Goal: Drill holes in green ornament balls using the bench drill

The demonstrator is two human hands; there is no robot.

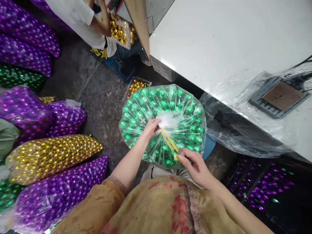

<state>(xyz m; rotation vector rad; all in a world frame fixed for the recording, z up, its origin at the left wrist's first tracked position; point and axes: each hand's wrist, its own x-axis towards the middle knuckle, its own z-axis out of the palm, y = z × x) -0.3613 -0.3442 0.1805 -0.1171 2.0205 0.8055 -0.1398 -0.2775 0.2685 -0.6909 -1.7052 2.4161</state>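
Observation:
In front of me stands a big clear plastic bag (136, 113) full of shiny green balls, its top gathered into a crumpled white neck (170, 118). My left hand (151, 127) is closed, pinching the gathered plastic at the left of that neck. A yellow band (169, 139) runs from the neck down to my right hand (193, 164), whose thumb and fingers pinch its end. The band looks stretched between the neck and this hand. Part of my left fingers is hidden by the hand itself.
Filled bags of purple (56, 191), gold (53, 157) and green balls lie at left. A co-worker in a white shirt (75, 22) sits by a box of gold pieces. At right, a white table (219, 39) bears a grey device (278, 97); plastic film hangs off its edge.

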